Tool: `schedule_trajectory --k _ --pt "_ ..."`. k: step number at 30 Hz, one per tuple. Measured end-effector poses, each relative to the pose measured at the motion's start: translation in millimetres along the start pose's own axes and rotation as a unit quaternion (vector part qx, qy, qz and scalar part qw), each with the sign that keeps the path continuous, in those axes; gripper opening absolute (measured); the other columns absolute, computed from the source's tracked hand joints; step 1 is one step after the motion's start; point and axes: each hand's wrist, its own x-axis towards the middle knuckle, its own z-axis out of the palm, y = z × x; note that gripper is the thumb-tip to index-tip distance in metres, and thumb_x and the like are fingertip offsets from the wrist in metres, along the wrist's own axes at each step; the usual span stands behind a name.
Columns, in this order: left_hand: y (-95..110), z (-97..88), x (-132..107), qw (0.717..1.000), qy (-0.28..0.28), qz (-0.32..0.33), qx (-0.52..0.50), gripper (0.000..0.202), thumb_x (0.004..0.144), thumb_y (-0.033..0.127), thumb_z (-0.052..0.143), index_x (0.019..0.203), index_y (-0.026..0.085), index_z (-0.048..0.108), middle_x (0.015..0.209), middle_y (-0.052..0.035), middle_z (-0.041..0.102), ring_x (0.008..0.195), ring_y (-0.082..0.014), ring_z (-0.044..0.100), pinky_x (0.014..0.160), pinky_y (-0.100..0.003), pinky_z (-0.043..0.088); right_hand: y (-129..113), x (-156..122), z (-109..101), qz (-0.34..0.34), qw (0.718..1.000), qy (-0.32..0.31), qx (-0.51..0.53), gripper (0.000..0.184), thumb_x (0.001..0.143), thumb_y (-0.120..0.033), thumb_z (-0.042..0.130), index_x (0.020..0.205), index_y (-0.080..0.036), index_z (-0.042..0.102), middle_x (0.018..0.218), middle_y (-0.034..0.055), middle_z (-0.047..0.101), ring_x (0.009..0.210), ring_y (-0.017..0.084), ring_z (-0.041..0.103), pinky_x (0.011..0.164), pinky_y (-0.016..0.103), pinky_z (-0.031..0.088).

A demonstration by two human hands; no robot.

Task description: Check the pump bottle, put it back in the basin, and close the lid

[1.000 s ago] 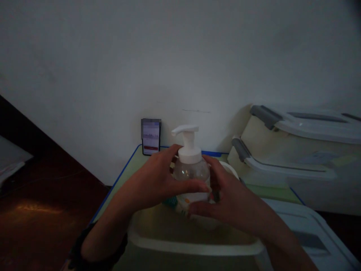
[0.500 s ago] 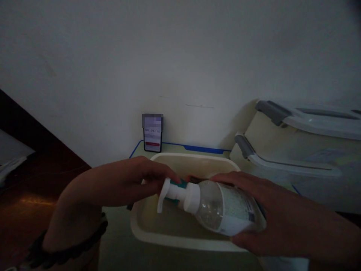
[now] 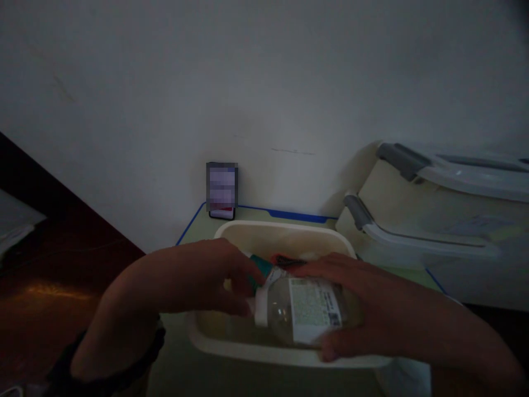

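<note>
Plainly, in the head view, we have the bottle (image 3: 316,311) lying sideways within the rim of the bin (image 3: 248,348), laid over but not released, we judge; whether it touches the bottom we cannot tell. Our right hand (image 3: 372,314) spans its right end, and our left hand (image 3: 215,278) grips the pump end, near the white collar (image 3: 261,309). The bottle is clear, glossy, round-shouldered; the bin looks like smooth, pale plastic. A green item (image 3: 261,267) sits just beyond.
</note>
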Motion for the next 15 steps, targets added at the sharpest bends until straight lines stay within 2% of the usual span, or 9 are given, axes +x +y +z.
schedule_trajectory --k 4,9,12,15 --pt "1.4 8.1 15.4 0.999 -0.004 -0.018 0.048 0.016 0.068 0.024 0.069 0.084 0.027 0.073 0.073 0.003 0.071 0.065 -0.0139 0.063 0.059 -0.019 0.043 1.3 2.7 -2.1 -0.03 0.999 0.013 0.016 0.061 0.071 -0.049 0.066 0.128 -0.029 0.051 0.134 0.0031 0.051 0.125 0.025 0.042 0.101 0.04 0.036" --pt "3.8 9.2 18.1 0.999 -0.011 -0.025 0.046 0.02 0.069 0.021 0.068 0.087 0.029 0.072 0.068 0.0041 0.07 0.062 -0.0131 0.062 0.055 -0.019 0.04 6.7 -3.4 -5.7 -0.057 0.996 -0.005 0.063 0.056 0.075 -0.039 0.065 0.128 -0.033 0.049 0.133 0.0001 0.053 0.124 0.025 0.045 0.099 0.039 0.039" --pt "2.4 9.6 15.7 0.998 -0.008 -0.035 0.051 0.02 0.068 0.022 0.067 0.086 0.028 0.072 0.071 0.0033 0.07 0.063 -0.0134 0.062 0.055 -0.019 0.039 1.8 -1.4 3.3 -0.025 0.998 0.018 0.051 0.056 0.075 -0.037 0.064 0.128 -0.033 0.049 0.133 0.0012 0.053 0.118 0.025 0.05 0.095 0.038 0.043" --pt "1.1 9.6 12.3 0.997 -0.013 -0.054 0.053 0.019 0.067 0.023 0.067 0.085 0.026 0.071 0.073 0.0031 0.07 0.064 -0.0137 0.061 0.054 -0.02 0.039 -6.6 7.6 13.6 0.009 0.998 0.052 0.022 0.054 0.071 -0.035 0.066 0.123 -0.03 0.054 0.124 0.0024 0.06 0.104 0.024 0.059 0.088 0.038 0.047"
